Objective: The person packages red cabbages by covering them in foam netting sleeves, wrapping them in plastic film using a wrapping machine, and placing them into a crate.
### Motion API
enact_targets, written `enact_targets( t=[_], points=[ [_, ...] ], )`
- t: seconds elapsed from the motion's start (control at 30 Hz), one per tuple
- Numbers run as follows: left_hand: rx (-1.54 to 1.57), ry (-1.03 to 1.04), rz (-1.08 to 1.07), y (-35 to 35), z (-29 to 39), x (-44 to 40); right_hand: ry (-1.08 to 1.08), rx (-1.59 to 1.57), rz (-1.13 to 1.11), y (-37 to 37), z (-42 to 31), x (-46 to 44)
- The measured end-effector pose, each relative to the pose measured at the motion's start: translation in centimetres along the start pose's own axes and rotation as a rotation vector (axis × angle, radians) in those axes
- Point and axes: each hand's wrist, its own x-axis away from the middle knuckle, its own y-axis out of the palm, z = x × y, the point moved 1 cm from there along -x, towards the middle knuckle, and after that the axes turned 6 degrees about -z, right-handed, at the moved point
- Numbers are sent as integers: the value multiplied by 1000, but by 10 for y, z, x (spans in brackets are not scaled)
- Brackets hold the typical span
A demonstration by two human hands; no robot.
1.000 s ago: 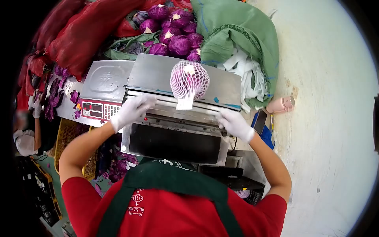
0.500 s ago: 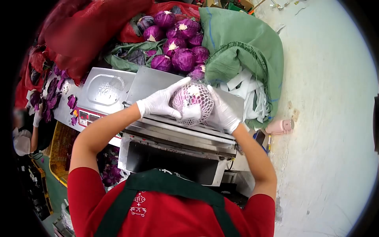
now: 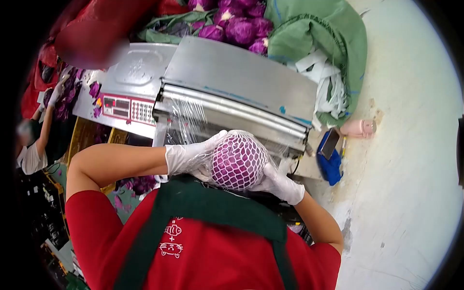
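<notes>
A purple cabbage in white foam netting (image 3: 238,162) is held between my two gloved hands, close to the apron. My left hand (image 3: 198,157) wraps its left side, with clear film bunched around the fingers. On the lower right side my right hand (image 3: 282,183) grips it, thumb on the netting and the other fingers hidden beneath. Clear film (image 3: 186,116) stretches from the rollers of the metal wrapping machine (image 3: 241,67) toward the cabbage.
Left of the machine is a scale (image 3: 137,70). Behind lie purple cabbages (image 3: 240,30), a red mesh sack (image 3: 96,29) and a green sack (image 3: 319,24). At right are a pink bottle (image 3: 358,128) and a phone (image 3: 328,144). Another person's gloved hand (image 3: 57,92) is far left.
The netted cabbage has come off the machine's top toward my body, turned so that plain netting faces up. Both hands moved with it, and film now trails from the rollers.
</notes>
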Motion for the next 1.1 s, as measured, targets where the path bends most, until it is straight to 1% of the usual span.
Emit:
enact_targets(
  t=[0.03, 0.07, 0.1, 0.17, 0.2, 0.23, 0.3, 0.33, 0.37, 0.4, 0.43, 0.47, 0.5, 0.53, 0.57, 0.6, 0.63, 0.67, 0.7, 0.73, 0.77, 0.8, 0.83, 0.9, 0.93, 0.97, 1.03, 1.07, 1.1],
  points=[
    [49, -14, 2, -7, -18, -10, 48, -18, -9, 3, 12, -2],
    [119, -29, 63, -11, -31, -16, 96, -52, 9, 5, 21, -3],
    [116, -120, 159, -20, -37, -22, 141, -82, 27, 6, 28, -4],
    [89, -8, 178, -37, -56, -38, 122, -47, -36, -6, 47, -6],
    [63, 100, 55, -44, -63, -38, 92, -91, -50, -22, 69, -9],
    [109, -42, 40, -49, -61, -27, 101, -143, -40, -23, 72, -10],
    [-29, 4, 150, -2, -44, 16, -9, -211, 50, -2, 62, 0],
    [-310, 204, 216, -3, -55, 23, -17, -212, 51, -4, 68, 4],
    [-592, 409, 277, -4, -69, 32, -19, -313, 75, -10, 76, 9],
    [-642, 515, 520, 12, -80, 48, -19, -413, 99, -11, 82, 14],
    [-969, 391, 766, 11, -85, 63, -24, -410, 99, -6, 84, 19],
    [-914, 527, 966, 4, -100, 66, -64, -351, 251, 3, 83, 27],
    [-941, 603, 1039, 3, -110, 70, -104, -293, 402, 9, 87, 34],
    [-773, 736, 1008, -7, -117, 64, -188, 138, 409, 14, 99, 40],
    [-602, 859, 971, -10, -120, 57, -253, 549, 560, 30, 96, 40],
    [-603, 856, 972, -9, -120, 54, -262, 539, 619, 28, 104, 35],
    [-446, 897, 977, 4, -107, 49, -269, 527, 677, 24, 111, 32],
    [-286, 935, 979, 12, -97, 46, -289, 298, 702, 26, 103, 34],
    [-279, 934, 983, 17, -90, 45, -303, 72, 719, 28, 92, 38],
    [-19, 909, 925, 19, -87, 43, -375, 14, 736, 28, 89, 40],
    [238, 873, 858, 20, -88, 39, -361, -67, 766, 26, 86, 46],
    [346, 890, 682, 8, -99, 42, -358, -260, 712, 15, 93, 53],
    [484, 812, 689, 5, -108, 44, -349, -452, 655, 2, 103, 59],
    [510, 625, 822, 0, -139, 42, -301, -500, 616, -14, 135, 69],
    [447, 586, 807, -8, -155, 42, -215, -453, 675, -22, 157, 73],
    [475, 509, 1043, -10, -159, 27, -133, -408, 734, -26, 175, 73],
    [154, 175, 852, -66, -196, 5, -2, -307, 828, -31, 202, 56],
    [-252, 42, 858, -94, -209, -29, -93, 52, 822, -47, 228, 35],
    [-412, 35, 779, -102, -213, -58, -96, 262, 772, -65, 254, 6]
  ],
)
